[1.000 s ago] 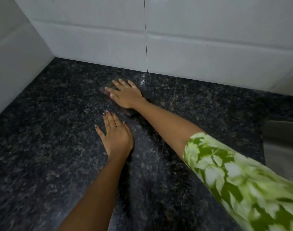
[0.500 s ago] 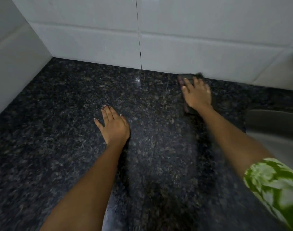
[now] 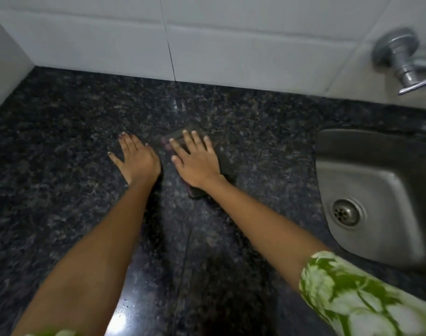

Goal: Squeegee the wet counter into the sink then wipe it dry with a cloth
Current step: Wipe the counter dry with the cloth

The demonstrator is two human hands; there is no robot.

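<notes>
A dark folded cloth lies flat on the black speckled granite counter. My right hand presses down on the cloth with fingers spread, covering most of it. My left hand rests flat on the bare counter just left of the cloth, fingers apart, holding nothing. The steel sink with its round drain sits at the right. A few water droplets glisten on the counter near the front edge. No squeegee is in view.
White tiled walls close off the counter at the back and the left. A chrome tap sticks out of the wall above the sink at the upper right.
My right hand has slid the cloth from the back wall near the sink toward the left and front, ending beside my left hand. My left hand stays planted on the counter.
</notes>
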